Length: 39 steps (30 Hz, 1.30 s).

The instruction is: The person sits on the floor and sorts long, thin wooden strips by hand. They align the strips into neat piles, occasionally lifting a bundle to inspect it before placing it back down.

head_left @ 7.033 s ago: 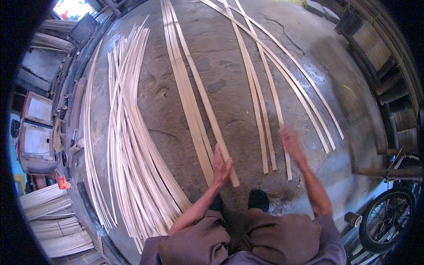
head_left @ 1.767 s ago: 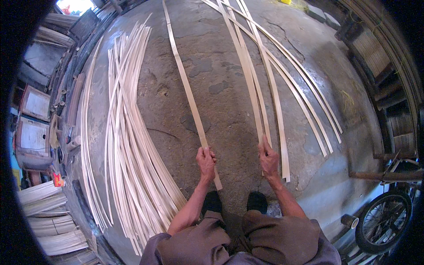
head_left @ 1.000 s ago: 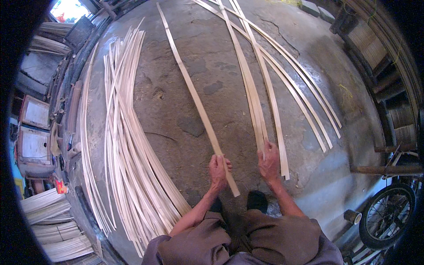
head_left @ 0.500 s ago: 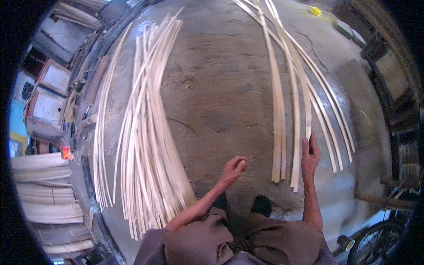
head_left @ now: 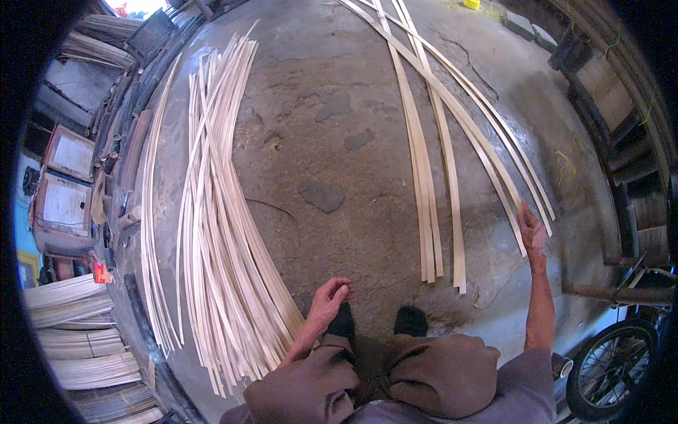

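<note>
Right hand (head_left: 533, 237) has its fingers closed on the near end of one strip (head_left: 459, 107), out on the right. Left hand (head_left: 330, 300) is loosely curled over by the left foot, looks empty to me. Around the held one, a handful of loose strips (head_left: 425, 233) are fanned out, so I'd call that side partly laid out. Big pile (head_left: 226, 233) on the left's a tangle; can't tell if it's done or waiting.
</note>
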{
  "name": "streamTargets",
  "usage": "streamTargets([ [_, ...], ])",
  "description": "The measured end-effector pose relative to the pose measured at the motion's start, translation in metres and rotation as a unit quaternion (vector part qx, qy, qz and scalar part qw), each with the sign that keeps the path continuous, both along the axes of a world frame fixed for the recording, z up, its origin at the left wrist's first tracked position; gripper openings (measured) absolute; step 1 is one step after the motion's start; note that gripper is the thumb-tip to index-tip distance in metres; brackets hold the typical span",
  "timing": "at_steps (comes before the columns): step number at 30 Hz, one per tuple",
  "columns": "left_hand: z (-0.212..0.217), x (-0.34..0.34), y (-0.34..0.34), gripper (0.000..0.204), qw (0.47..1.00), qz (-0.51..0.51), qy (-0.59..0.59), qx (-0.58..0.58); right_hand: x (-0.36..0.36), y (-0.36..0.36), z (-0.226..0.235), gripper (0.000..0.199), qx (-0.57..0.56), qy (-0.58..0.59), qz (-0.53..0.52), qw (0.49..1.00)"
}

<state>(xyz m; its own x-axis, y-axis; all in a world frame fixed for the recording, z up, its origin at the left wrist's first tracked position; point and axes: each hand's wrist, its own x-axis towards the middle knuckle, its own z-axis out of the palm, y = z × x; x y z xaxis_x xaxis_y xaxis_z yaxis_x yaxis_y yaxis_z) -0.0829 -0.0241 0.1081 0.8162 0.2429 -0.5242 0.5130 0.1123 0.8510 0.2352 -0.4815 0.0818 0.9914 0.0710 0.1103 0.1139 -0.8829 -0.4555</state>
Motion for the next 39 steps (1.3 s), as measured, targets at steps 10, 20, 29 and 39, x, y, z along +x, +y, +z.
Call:
streamTargets([
  [10, 0.0, -0.01, 0.0, 0.028, 0.996, -0.011, 0.005, 0.087, 0.012, -0.042, -0.016, 0.041, -0.045, 0.022, -0.031, 0.998],
  [20, 0.005, -0.025, 0.017, 0.027, 0.98, -0.006, -0.048, 0.194, -0.005, -0.056, -0.064, 0.051, -0.183, -0.1, 0.014, 0.978],
  [29, 0.059, -0.055, 0.133, 0.019, 0.904, 0.235, -0.14, 0.329, 0.025, -0.043, -0.061, 0.045, -0.161, -0.121, 0.138, 0.97],
  [39, 0.059, -0.277, 0.359, 0.028, 0.59, 0.422, 0.062, 0.685, 0.1, -0.024, -0.027, 0.045, -0.199, -0.2, 0.275, 0.919],
])
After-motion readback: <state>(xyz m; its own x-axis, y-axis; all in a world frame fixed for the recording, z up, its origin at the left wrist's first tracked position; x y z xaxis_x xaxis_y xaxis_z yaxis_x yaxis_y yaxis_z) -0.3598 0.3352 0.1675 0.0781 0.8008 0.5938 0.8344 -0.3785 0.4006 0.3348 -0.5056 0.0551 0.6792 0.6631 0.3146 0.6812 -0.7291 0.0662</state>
